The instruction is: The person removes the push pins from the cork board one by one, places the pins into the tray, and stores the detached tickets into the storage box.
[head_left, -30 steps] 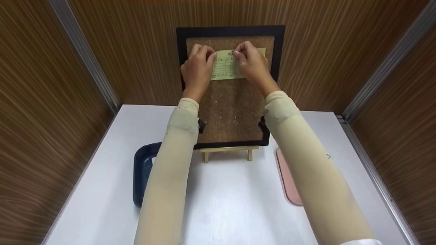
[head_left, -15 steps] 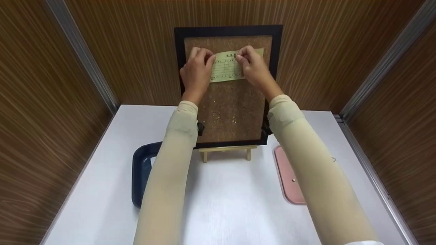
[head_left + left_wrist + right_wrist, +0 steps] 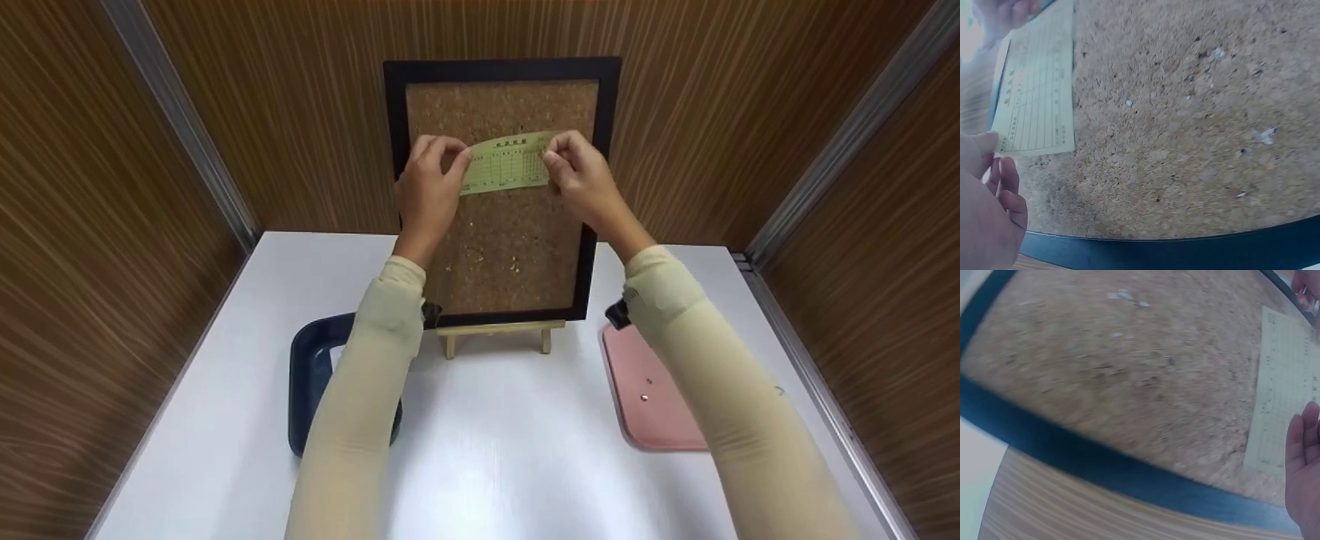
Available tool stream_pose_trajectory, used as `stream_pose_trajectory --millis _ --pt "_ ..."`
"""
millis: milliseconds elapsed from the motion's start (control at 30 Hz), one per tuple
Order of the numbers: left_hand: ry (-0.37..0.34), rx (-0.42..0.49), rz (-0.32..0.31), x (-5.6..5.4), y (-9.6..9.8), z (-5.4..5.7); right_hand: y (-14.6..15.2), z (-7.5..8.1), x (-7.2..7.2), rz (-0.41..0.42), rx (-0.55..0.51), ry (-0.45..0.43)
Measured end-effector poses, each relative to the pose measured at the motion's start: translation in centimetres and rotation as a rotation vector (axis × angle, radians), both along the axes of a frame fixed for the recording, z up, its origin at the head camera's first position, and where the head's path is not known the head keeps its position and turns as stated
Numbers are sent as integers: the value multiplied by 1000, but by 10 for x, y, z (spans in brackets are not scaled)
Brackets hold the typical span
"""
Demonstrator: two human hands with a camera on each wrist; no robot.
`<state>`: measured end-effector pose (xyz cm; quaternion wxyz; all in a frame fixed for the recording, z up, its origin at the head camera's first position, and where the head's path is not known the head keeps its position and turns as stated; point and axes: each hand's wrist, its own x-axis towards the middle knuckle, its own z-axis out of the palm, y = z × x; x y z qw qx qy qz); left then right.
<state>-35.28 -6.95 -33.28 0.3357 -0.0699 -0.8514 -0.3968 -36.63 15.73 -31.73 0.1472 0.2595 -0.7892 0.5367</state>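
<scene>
A pale yellow-green printed paper form (image 3: 508, 161) with ruled columns is held in front of the upper part of a cork board (image 3: 510, 247), bowed slightly. My left hand (image 3: 431, 180) pinches its upper left corner between thumb and fingers. That corner shows between thumb and fingertips of the left hand (image 3: 991, 185) in the left wrist view. At the right end my right hand (image 3: 585, 176) pinches the top edge, its thumb and index finger together. Part of the form (image 3: 1275, 388) lies behind the right fingers in the right wrist view.
The board's black frame (image 3: 502, 69) leans on a small wooden easel (image 3: 501, 328). A dark blue tray (image 3: 301, 390) holding something white stands left, partly behind the left sleeve. On the right, a pink tray (image 3: 667, 427) bears small shiny bits. Wood-grain walls (image 3: 840, 135) enclose the white table.
Both hands have come down a little, bringing the form lower on the board. My right hand has shifted from the form's middle to its right end. The form now bows.
</scene>
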Motion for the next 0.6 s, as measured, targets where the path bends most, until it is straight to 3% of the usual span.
stream_pose_trajectory --millis 300,600 --pt "0 116 -69 26 -7 -24 26 -29 31 33 30 -27" --pt "27 161 -98 55 -13 -50 39 -55 68 82 31 -54"
